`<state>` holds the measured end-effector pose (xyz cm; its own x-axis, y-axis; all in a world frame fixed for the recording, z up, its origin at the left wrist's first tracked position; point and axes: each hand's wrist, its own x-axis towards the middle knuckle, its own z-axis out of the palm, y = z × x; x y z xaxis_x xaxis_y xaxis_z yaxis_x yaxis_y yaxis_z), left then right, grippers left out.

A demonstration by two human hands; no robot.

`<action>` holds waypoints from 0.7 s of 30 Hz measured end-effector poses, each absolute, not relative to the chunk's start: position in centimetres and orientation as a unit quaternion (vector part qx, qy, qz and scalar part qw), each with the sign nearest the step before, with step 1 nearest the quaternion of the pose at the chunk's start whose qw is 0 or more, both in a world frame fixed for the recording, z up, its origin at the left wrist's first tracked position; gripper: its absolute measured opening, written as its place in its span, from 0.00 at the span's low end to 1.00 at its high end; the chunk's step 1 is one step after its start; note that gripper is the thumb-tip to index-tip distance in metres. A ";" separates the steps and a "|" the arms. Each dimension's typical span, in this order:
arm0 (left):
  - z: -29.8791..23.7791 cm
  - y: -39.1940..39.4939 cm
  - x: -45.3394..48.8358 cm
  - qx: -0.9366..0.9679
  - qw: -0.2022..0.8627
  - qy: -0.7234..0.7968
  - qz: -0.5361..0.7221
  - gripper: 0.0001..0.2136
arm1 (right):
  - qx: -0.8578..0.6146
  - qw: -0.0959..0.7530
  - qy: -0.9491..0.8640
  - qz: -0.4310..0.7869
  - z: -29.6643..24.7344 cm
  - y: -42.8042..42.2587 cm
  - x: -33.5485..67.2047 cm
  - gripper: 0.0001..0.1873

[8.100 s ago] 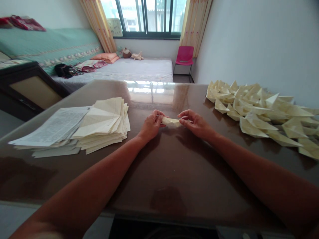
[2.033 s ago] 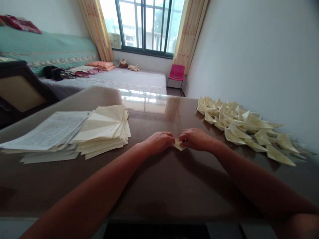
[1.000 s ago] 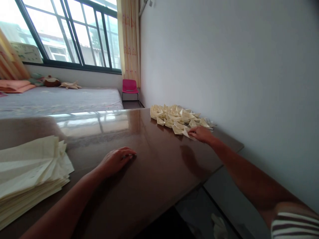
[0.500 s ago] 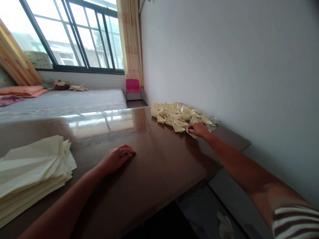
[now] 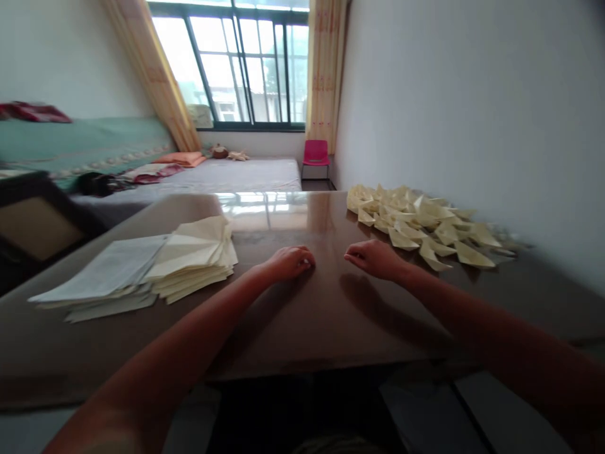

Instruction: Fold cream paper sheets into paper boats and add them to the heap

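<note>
Resting on the brown table, my left hand (image 5: 289, 262) has its fingers curled in with no object visible in them. A stack of cream paper sheets (image 5: 191, 261) lies to its left. My right hand (image 5: 375, 258) hovers over the table with fingers bent together, nothing showing between them. Just right of it spreads a pile of folded paper boats (image 5: 428, 211), with one boat (image 5: 472, 255) at its near edge. The hands face each other, a short gap apart.
White sheets (image 5: 106, 268) lie beside the cream stack on the glossy table (image 5: 302, 334). Past the table's far edge are a bed (image 5: 265, 173) and a pink chair (image 5: 316, 153). A dark chair (image 5: 42, 217) stands at the left, and a wall (image 5: 449, 94) runs along the right.
My right hand has let go of a paper boat at the pile and come back toward my left hand. The view has turned left, showing more of the paper stacks.
</note>
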<state>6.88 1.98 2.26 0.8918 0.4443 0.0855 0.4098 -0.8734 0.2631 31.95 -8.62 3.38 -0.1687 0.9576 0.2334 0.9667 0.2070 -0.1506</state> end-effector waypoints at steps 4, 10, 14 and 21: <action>3.5 1.4 6.6 0.966 0.111 0.230 0.030 0.16 | -0.576 0.126 -0.808 0.011 1.4 -3.6 27.5 0.15; 7.9 4.0 -2.9 0.942 0.092 0.322 0.004 0.17 | -0.563 0.154 -0.811 0.042 -0.6 0.4 26.4 0.20; 10.5 5.8 -11.8 0.859 0.099 0.501 -0.040 0.32 | -0.571 0.193 -0.797 0.046 -1.6 -0.1 26.8 0.22; 9.4 7.1 -15.8 0.844 0.200 0.496 -0.046 0.33 | -0.567 0.212 -0.794 0.064 -2.3 -0.3 27.2 0.20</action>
